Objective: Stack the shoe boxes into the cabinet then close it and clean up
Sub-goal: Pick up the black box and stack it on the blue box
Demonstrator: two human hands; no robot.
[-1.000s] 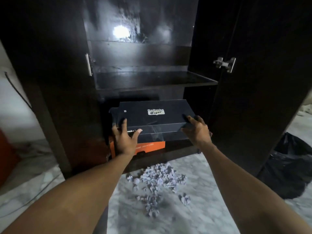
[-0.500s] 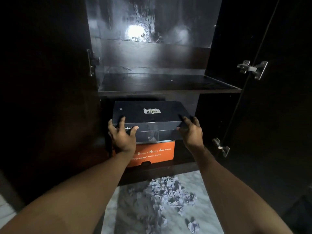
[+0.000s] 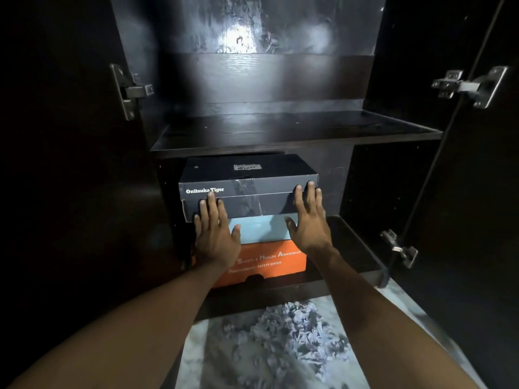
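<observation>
Both forearms are bare, no sleeves in view; the left hand [image 3: 216, 237] and right hand [image 3: 310, 223] wear no gloves, rings or watch.

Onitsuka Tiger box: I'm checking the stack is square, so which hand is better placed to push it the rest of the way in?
Probably either: the left hand and right hand both press flat on the Onitsuka Tiger box front, near opposite ends. Pushing together should keep it square.
</observation>
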